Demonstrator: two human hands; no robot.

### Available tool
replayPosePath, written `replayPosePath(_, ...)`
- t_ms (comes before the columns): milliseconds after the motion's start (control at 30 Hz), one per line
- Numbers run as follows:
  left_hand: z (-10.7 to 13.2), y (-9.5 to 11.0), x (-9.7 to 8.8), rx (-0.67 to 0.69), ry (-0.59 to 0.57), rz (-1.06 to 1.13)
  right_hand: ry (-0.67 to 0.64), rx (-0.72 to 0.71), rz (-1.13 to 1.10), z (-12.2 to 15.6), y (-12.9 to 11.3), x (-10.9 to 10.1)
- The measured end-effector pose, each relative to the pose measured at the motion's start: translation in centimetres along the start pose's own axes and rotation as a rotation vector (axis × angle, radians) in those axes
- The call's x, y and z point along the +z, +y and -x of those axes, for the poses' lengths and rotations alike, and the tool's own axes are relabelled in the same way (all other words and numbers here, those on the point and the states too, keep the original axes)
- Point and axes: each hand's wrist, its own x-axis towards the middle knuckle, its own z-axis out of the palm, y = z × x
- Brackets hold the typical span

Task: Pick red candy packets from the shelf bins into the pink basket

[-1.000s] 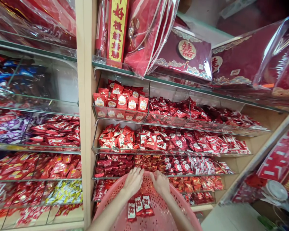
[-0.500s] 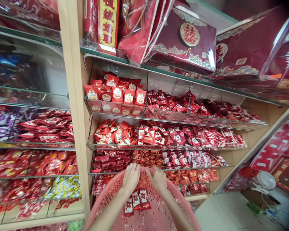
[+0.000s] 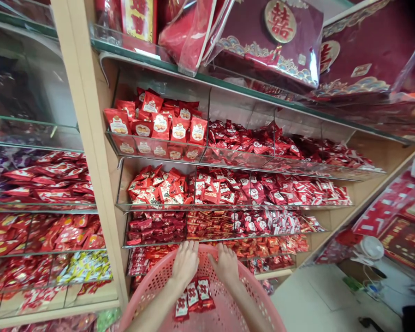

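Note:
A large pink perforated plastic basket [image 3: 263,295] fills the lower middle of the head view. My left hand [image 3: 186,262] is closed over its far rim, with the fingertips hooked to the outer side. My right hand [image 3: 225,264] grips the same rim a little further right, its thumb pointing inward. Between my forearms, three small red-and-white candy packets lie inside: a left one [image 3: 181,305], a middle one [image 3: 192,295] and a right one [image 3: 204,291]. Past the rim, red packets [image 3: 214,225] are heaped in the shelf bins.
Glass-fronted shelves [image 3: 152,205] of red packets stand ahead, beyond a wooden upright [image 3: 86,138] on the left. Dark red gift boxes [image 3: 273,41] rest on the top shelf. At right are tiled floor [image 3: 307,295], a white round object [image 3: 371,248] and cables.
The view has shifted and come closer to the shelves, which now look larger. Both hands keep hold of the basket rim, and the three packets remain inside.

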Motion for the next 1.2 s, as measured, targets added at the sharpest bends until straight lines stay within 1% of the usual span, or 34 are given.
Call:
replayPosePath(100,0.2,0.2,0.4,-0.015,-0.002,0.029,-0.026,0.0,-0.003,0.0,0.1,0.0)
replayPosePath(233,0.1,0.1,0.0,-0.039,0.028,0.038,-0.04,-0.023,-0.021,-0.3,0.0,-0.5)
replayPosePath(400,-0.3,-0.5,-0.3,-0.022,0.02,0.054,-0.026,-0.067,-0.044,-0.7,-0.5,-0.9)
replayPosePath(600,-0.6,-1.2,0.0,-0.005,0.034,0.067,-0.062,-0.052,-0.12,-1.4,-0.3,-0.6)
replayPosePath(667,-0.6,-1.4,0.2,0.011,0.044,0.067,-0.025,-0.038,-0.179,-1.7,-0.2,-0.9)
replayPosePath(700,-0.6,-1.5,0.3,0.017,0.047,0.065,0.017,-0.032,-0.222,-1.9,-0.2,-1.3)
replayPosePath(767,-0.6,-1.8,0.4,0.029,0.049,0.06,0.139,-0.036,-0.34,-2.2,-0.5,-2.7)
replayPosePath(833,-0.6,-1.9,0.5,0.04,0.051,0.057,0.291,-0.078,-0.463,-2.4,-1.0,-4.8)
replayPosePath(900,-0.5,-2.0,0.6,0.042,0.056,0.059,0.445,-0.161,-0.531,-2.8,-1.8,-7.5)
replayPosePath(967,-0.4,-1.9,0.7,0.032,0.06,0.063,0.566,-0.276,-0.521,-3.6,-2.7,-10.3)
replayPosePath(1000,-0.4,-1.8,0.8,0.025,0.061,0.063,0.599,-0.334,-0.487,-4.0,-3.2,-11.6)
replayPosePath(1067,-0.4,-1.7,0.9,0.014,0.061,0.061,0.617,-0.417,-0.366,-5.3,-4.0,-13.8)
replayPosePath(1133,-0.4,-1.5,1.0,0.004,0.058,0.055,0.582,-0.462,-0.217,-6.7,-4.6,-15.3)
replayPosePath(1200,-0.4,-1.4,1.0,0.0,0.055,0.048,0.522,-0.487,-0.096,-8.0,-5.1,-16.1)
